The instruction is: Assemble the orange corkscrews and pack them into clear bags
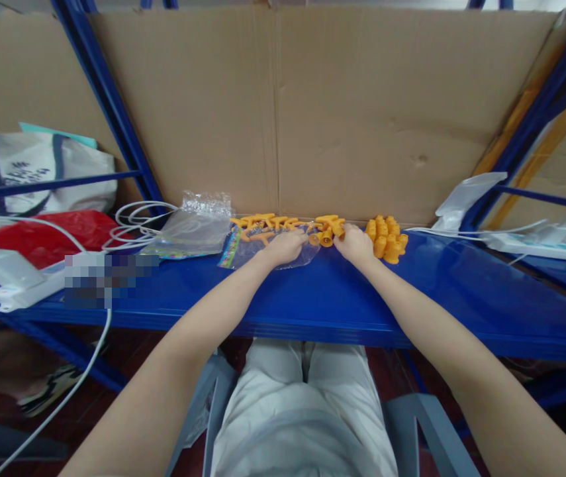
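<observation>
2 Hands (286,248) Among Orange Pieces (329,221) at Centre of Frame

The orange pieces of the middle group lie a little right of the frame's centre, between the left hand and the right hand (355,245). They are just beside the fingers of the right hand, at its left side in the picture. This hand is bent around the nearest piece and seems to touch it, but its fingertips are hidden, so I cannot tell if the grip is closed.

The left hand has curled fingers and rests over a clear bag (290,260). Whether it pinches the film, I also cannot tell. More orange pieces, the left group (263,220), lie at and behind this bag, near the cardboard wall (277,119).

In the middle group, 2 round hollow ends face the lower edge of the frame. Above them, 1 piece has its long axis across the picture, from left to right. At right of the right hand, a tight cluster (386,238) of similar pieces sits on the blue table (312,298).
</observation>
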